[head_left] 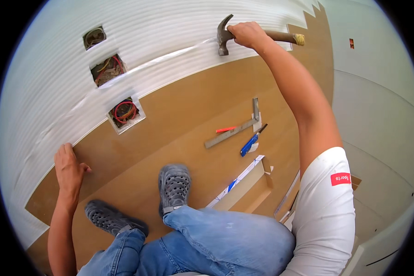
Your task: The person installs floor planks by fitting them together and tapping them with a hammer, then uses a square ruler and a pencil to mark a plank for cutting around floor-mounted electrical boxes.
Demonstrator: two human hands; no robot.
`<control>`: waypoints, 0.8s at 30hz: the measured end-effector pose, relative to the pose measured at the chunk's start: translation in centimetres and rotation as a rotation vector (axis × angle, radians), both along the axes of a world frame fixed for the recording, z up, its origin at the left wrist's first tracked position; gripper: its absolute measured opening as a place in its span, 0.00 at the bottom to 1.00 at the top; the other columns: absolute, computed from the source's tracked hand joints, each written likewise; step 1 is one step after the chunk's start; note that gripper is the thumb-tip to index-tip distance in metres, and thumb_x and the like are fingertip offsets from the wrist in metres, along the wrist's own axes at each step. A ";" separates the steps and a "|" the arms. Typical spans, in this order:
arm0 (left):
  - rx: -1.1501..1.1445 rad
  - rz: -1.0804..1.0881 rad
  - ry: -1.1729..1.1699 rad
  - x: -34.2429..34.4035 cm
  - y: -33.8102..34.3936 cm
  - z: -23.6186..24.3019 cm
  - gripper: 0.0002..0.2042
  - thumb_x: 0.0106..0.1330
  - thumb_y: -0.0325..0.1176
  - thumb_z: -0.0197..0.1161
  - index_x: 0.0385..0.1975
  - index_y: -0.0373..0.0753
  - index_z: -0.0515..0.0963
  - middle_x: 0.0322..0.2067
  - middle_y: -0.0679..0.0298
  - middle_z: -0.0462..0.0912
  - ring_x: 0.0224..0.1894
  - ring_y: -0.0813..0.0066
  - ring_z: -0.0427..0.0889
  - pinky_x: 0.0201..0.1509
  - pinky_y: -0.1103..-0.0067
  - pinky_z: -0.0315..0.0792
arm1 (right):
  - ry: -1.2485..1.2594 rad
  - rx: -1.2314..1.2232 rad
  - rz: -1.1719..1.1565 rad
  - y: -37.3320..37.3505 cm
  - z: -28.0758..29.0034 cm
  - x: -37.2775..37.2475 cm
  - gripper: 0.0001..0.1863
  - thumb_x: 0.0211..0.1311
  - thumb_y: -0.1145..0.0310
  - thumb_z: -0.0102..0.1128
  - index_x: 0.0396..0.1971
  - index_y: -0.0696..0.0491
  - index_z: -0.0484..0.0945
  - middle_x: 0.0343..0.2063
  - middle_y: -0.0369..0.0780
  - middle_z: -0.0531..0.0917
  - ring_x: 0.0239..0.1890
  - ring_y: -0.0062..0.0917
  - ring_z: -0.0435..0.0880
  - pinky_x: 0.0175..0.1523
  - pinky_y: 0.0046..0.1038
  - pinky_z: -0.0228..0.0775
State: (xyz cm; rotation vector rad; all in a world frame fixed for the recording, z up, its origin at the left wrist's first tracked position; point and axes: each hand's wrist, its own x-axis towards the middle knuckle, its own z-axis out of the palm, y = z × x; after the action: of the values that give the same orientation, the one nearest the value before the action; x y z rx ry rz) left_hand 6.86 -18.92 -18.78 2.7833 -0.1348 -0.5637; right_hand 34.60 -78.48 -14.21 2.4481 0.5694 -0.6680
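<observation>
My right hand [248, 34] grips a claw hammer [283, 37] close to its head, above the white ribbed sheet at the far side. The hammer's head points left, and its wooden handle runs to the right with yellowish wrapping at the end. My left hand [69, 168] lies at the far left on the edge of the brown boards [179, 101], fingers stretched out, thumb apart, holding nothing. The boards' far edge meets the white ribbed sheet [161, 41].
Square openings with wires include a near one [125, 112] notched into the boards. A metal square [232, 133], an orange-red stick [226, 129], a blue utility knife [250, 143] and an open long carton [248, 188] lie on the boards. My grey clogs [174, 186] stand there too.
</observation>
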 end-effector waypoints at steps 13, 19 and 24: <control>0.077 -0.002 0.007 -0.3 -0.1 0.2 0.32 0.33 0.21 0.79 0.43 0.34 0.71 0.41 0.49 0.77 0.47 0.42 0.75 0.50 0.57 0.71 | 0.098 0.058 0.017 -3.2 -1.2 1.2 0.09 0.64 0.66 0.61 0.44 0.47 0.80 0.37 0.42 0.89 0.45 0.43 0.87 0.47 0.46 0.78; 0.073 -0.003 -0.015 -0.5 -0.2 0.2 0.32 0.34 0.20 0.78 0.45 0.33 0.72 0.42 0.49 0.77 0.47 0.41 0.75 0.52 0.57 0.71 | -0.025 0.083 -0.003 -4.2 -1.8 1.4 0.11 0.65 0.66 0.61 0.46 0.46 0.79 0.39 0.42 0.89 0.46 0.42 0.88 0.47 0.46 0.78; 0.089 -0.001 0.016 -0.3 0.0 0.3 0.33 0.34 0.20 0.77 0.47 0.32 0.72 0.43 0.48 0.77 0.48 0.41 0.75 0.52 0.57 0.71 | 0.132 -0.089 0.072 -3.3 -2.2 1.0 0.12 0.65 0.66 0.61 0.48 0.46 0.79 0.41 0.42 0.89 0.48 0.42 0.88 0.48 0.46 0.78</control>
State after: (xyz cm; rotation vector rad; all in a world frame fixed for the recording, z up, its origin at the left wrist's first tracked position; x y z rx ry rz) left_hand 6.55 -18.91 -18.46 2.8638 -0.1096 -0.6066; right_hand 35.64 -81.82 -16.42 2.3016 0.6621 -0.8121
